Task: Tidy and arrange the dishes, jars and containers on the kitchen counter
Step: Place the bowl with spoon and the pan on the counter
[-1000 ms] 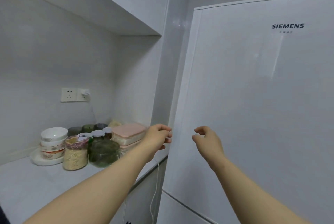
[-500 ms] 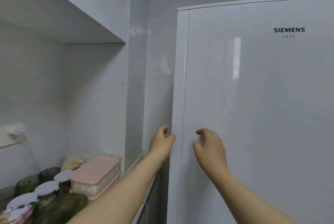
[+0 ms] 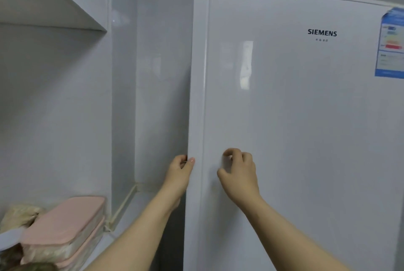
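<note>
Both bare arms reach up and away, the hands side by side at one height.
The left hand has a grip on the left edge of the fridge door: fingers hooked behind it and mostly hidden, thumb laid flat on the front, nail showing. The right hand, just to its right and apart from it, curls its fingers in on nothing, its back towards me, thumb out to the left. Whether its fingertips touch, I can't tell.
</note>
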### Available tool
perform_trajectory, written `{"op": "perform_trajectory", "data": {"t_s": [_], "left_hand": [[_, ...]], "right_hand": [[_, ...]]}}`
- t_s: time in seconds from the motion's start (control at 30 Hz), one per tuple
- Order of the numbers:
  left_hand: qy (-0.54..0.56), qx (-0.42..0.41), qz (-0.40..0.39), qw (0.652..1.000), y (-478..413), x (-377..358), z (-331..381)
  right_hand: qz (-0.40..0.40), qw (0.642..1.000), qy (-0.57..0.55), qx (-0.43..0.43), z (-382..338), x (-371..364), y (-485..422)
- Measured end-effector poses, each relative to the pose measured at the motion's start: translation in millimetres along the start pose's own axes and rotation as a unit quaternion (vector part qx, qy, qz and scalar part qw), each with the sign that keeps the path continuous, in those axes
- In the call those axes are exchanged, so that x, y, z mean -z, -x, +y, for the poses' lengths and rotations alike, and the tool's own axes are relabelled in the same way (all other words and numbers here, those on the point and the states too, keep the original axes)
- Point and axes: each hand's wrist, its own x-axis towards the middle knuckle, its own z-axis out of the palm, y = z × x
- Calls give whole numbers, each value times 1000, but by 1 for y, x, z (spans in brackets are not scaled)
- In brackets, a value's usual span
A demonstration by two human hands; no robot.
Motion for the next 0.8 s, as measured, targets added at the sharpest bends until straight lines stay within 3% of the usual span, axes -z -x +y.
{"op": "perform_trajectory", "data": {"t_s": [0.27, 0.4, 0.6, 0.8], "left_hand": [[35, -12, -13, 999, 4, 4, -8], [50, -27, -14, 998, 25, 7, -4], [65, -40, 14, 997, 91, 8, 8], [85, -51, -36, 994, 186, 1, 42]], "right_hand": [[-8, 998, 52, -23, 5, -19, 39], [31, 997, 68, -7, 5, -13, 56], [66, 996, 50, 43, -3, 17, 106], [81, 996, -13, 45, 3, 78, 175]]}}
